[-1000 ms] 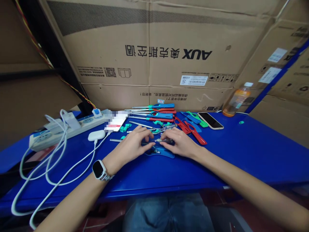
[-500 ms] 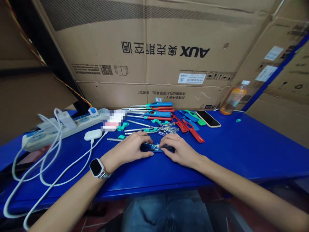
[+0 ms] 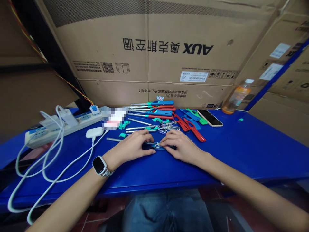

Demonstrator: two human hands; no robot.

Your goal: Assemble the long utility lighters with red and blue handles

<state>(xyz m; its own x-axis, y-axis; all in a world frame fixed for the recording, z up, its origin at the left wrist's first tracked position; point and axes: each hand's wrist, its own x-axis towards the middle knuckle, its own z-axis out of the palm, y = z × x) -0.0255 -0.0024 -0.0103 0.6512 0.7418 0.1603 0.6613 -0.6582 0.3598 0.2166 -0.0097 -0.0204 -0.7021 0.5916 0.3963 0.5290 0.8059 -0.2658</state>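
Observation:
Between my two hands, low over the blue table, lies a partly opened long-nosed lighter (image 3: pixel 157 145) with its thin wires and small inner parts showing. My left hand (image 3: pixel 136 144) grips its left end between thumb and fingers; a metal tube (image 3: pixel 113 139) sticks out beyond that hand. My right hand (image 3: pixel 177 143) pinches the inner parts from the right, and its fingers hide much of them. Just behind are loose clear lighter tanks with metal tubes (image 3: pixel 172 126) and green plastic pieces (image 3: pixel 124 124). Several finished-looking lighters (image 3: pixel 160 112) with blue and red handles lie farther back.
Red handle shells (image 3: pixel 196 132) and blue and green ones (image 3: pixel 193 116) lie right of the lighters, near a phone (image 3: pixel 210 118). A drink bottle (image 3: pixel 238 97) stands at the back right. On the left are a power strip (image 3: pixel 84 118), white cables (image 3: pixel 61 154) and a white case (image 3: pixel 94 132). Cardboard (image 3: pixel 101 91) walls the back.
The camera view has shifted slightly. Both hands stay on the lighter, and my right fingers have shifted a little over its inner parts.

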